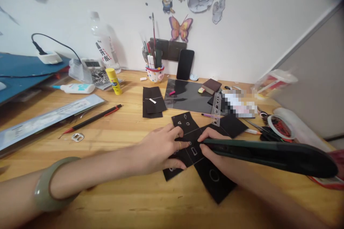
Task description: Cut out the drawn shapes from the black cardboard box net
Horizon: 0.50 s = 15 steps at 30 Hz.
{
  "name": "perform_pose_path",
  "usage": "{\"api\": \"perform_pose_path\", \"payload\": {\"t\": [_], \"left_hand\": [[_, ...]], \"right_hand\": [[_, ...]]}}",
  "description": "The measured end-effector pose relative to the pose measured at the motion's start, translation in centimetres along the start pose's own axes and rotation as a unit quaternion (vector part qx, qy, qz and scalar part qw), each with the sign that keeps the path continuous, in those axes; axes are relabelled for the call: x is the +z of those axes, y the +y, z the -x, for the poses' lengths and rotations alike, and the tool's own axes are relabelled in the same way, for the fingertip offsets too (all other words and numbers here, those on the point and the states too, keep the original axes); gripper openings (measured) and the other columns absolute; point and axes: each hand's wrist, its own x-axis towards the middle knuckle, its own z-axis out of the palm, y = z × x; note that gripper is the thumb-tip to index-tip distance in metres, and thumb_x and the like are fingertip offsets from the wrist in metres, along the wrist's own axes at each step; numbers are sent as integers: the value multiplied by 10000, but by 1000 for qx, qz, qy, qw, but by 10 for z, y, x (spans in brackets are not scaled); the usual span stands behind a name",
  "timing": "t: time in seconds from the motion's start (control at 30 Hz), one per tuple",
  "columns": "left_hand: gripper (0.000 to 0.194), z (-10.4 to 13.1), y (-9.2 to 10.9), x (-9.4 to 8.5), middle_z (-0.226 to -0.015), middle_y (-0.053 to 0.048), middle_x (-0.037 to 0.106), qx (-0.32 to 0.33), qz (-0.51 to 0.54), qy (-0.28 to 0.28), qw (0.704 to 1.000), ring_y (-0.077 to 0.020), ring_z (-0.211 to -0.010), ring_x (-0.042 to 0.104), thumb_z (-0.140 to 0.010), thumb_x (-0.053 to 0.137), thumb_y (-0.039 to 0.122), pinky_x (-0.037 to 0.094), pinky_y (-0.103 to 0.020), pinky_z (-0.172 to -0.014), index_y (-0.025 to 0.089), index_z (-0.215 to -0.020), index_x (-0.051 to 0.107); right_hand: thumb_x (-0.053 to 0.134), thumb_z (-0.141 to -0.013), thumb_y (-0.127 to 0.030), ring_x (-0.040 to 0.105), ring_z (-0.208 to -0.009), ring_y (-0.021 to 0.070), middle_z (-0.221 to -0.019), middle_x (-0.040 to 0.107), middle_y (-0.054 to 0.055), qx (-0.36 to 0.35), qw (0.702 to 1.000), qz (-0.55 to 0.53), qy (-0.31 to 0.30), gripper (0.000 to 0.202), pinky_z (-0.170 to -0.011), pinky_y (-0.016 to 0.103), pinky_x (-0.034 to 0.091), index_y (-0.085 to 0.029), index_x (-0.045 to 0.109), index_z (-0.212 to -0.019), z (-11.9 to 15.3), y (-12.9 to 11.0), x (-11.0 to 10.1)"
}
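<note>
A black paper cross (199, 155) lies flat on the wooden table (126, 200), its ruled pale lines parting the panels. The flap toward the table's far side bears small outlines, a triangle among them; the middle panel shows a rectangle, and the flap toward the near side a large circle. Above the table, a long dark green tool (268, 155) reaches from the right, its narrow end over the cross.

From the card (195, 152), the phone (185, 65) is at twelve o'clock, ruler (216, 111) at one, perhaps a tub (276, 81) at two, cup (155, 73) at eleven.
</note>
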Motion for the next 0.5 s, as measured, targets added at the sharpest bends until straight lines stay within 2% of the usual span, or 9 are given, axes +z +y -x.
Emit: {"api": "perform_pose_path", "payload": {"t": [0.13, 0.23, 0.5], "left_hand": [[430, 5, 10, 5, -962, -70, 503, -21, -17, 15, 1000, -209, -847, 495, -839, 445, 487, 448, -305, -656, 239, -1177, 539], [366, 4, 8, 8, -949, -62, 498, 12, -43, 28, 999, -194, -836, 490, -874, 419, 416, 447, -291, -655, 223, -1159, 545], [413, 1, 1, 11, -958, -80, 492, 63, -123, 37, 990, -203, -816, 473, -876, 392, 441, 436, -276, -581, 187, -1176, 523]], "right_hand": [[408, -811, -163, 525, -671, 133, -706, 523, -26, 4, 1000, -12, 8, 79, -596, 257, 417, -223, 457, -797, 5, 7, 3], [405, -827, -171, 517, -675, 138, -708, 513, -20, -9, 1000, -10, 14, 75, -593, 263, 415, -221, 451, -795, 7, 11, 4], [447, -796, -156, 511, -611, 125, -671, 527, -22, -37, 999, -9, 34, 70, -545, 247, 402, -215, 460, -760, 9, 13, 6]]}}
